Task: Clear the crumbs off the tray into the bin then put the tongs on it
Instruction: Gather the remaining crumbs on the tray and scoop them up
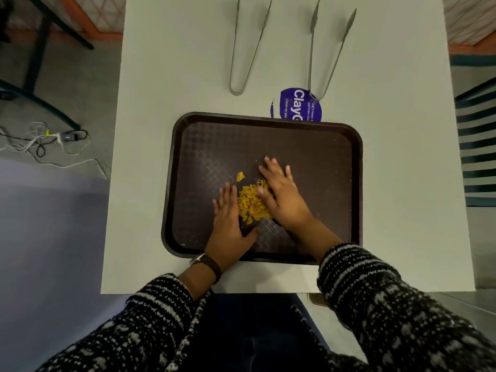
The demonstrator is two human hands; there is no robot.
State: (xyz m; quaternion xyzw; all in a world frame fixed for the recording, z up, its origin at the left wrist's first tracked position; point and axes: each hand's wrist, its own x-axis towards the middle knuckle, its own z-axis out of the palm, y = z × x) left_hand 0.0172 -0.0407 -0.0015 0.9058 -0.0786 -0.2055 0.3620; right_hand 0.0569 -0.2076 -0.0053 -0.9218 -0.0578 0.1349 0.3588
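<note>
A dark brown tray point(316, 146) lies on the white table point(166, 76). A heap of yellow crumbs point(251, 201) sits near its middle, with one larger piece point(240, 176) just beyond it. My left hand point(228, 224) lies flat on the tray, touching the heap's left side. My right hand point(281, 191) lies flat against the heap's right side, fingers spread. Neither hand holds anything. Two metal tongs lie beyond the tray: one point(245, 47) at centre, the other point(328, 52) to its right. No bin is in view.
A round blue sticker point(298, 103) is on the table, partly under the tray's far edge. Cables and a charger point(53, 138) lie on the floor at the left near black table legs. A slatted chair point(477, 135) stands at the right.
</note>
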